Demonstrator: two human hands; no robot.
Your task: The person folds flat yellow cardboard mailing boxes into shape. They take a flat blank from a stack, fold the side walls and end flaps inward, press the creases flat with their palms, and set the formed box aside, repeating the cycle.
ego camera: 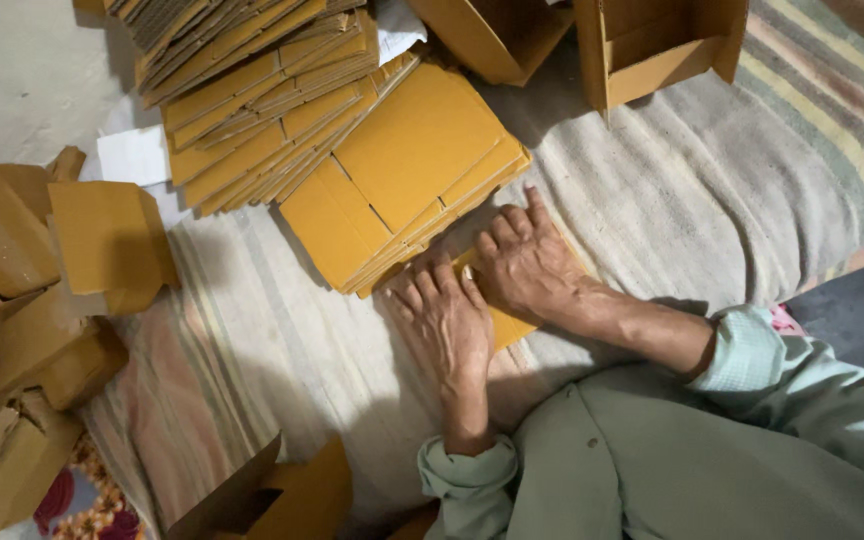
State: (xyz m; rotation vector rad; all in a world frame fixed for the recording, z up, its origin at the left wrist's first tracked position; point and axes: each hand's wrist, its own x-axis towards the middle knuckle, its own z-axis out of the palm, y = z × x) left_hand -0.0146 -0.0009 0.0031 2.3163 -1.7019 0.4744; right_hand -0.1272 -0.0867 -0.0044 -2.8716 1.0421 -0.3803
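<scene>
My left hand (447, 322) and my right hand (524, 262) lie side by side, palms down, on a flat yellow-brown cardboard blank (508, 325) that rests on a striped cloth (712, 190). Most of that blank is hidden under the hands. Their fingertips reach the near edge of a pile of flat cardboard blanks (402, 175), which fans out towards the upper left. Neither hand grips anything; the fingers are stretched and slightly apart. Pale green sleeves cover both forearms.
Folded cardboard boxes (42, 290) are heaped at the left. Open assembled boxes (652, 45) stand at the top right, another box (272, 495) at the bottom. A white sheet (134, 155) lies beside the pile. Bare floor shows at the top left.
</scene>
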